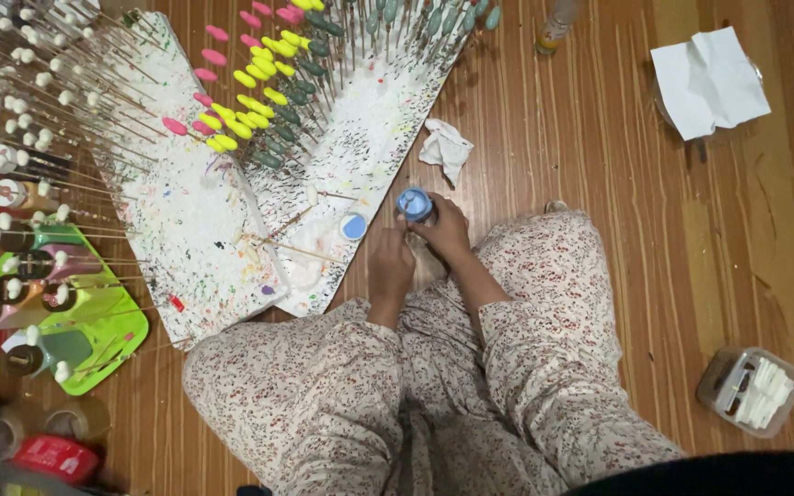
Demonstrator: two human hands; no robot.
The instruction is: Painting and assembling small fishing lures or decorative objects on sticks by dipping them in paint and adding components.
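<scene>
I sit on a wooden floor with my knees up in flowered trousers. My right hand (446, 230) grips a small jar of blue paint (414, 203), seen from above. My left hand (390, 266) rests just beside and below the jar, its fingers curled; whether it holds anything is hidden. A round blue lid (353, 226) lies on the paint-spattered white foam board (360, 138) just left of the jar. Several thin wooden sticks (300, 248) lie near the lid.
Two white foam boards hold rows of sticks tipped pink (218, 33), yellow (250, 101), dark green (296, 92) and white (29, 83). A green tray of paint bottles (107, 344) lies left. Crumpled tissue (446, 147), white paper (708, 81) and a clear box (751, 390) lie right.
</scene>
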